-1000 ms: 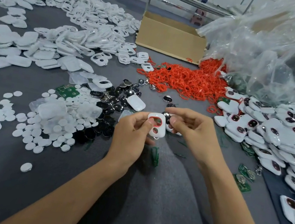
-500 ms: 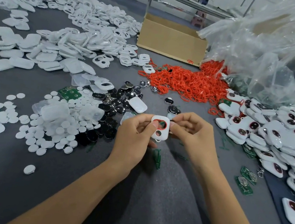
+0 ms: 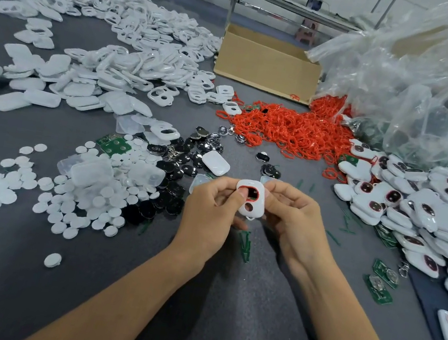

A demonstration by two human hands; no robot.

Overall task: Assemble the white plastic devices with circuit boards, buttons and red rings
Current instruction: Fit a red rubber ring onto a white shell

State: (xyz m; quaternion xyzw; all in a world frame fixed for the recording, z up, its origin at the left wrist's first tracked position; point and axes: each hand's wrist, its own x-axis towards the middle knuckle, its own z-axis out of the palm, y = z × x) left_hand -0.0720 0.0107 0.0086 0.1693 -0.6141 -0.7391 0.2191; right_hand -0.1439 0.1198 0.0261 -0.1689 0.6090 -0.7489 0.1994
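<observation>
Both hands have the same piece in their grip. The left hand (image 3: 210,206) curls round the left edge of a white case (image 3: 253,206), its thumb pressed against the rim of the larger window, where a red ring (image 3: 251,187) already lines the opening. The right hand (image 3: 294,220) pinches the right edge between thumb and fingertips. The case is held up off the bench (image 3: 22,269), face toward the camera, its smaller round hole below the window.

The case looks like a thin moulded shell: light and stiff, but likely to flex or crack if squeezed across its open windows. Its gloss suggests it could slip, so the edges and corners seem the safest hold, as now. The ring looks soft and stretchy and probably wants seating with a thumb pad run round the rim, not with force.

Just beyond the hands lie black round parts (image 3: 175,167) and white discs (image 3: 87,197), with a green circuit board (image 3: 113,144) at their far edge. Further out is a heap of loose red rings (image 3: 288,130). Empty white shells (image 3: 137,45) spread across the far left, and finished devices (image 3: 419,202) are piled on the right. A cardboard box (image 3: 267,61) and a crumpled clear bag (image 3: 423,84) stand at the back.
</observation>
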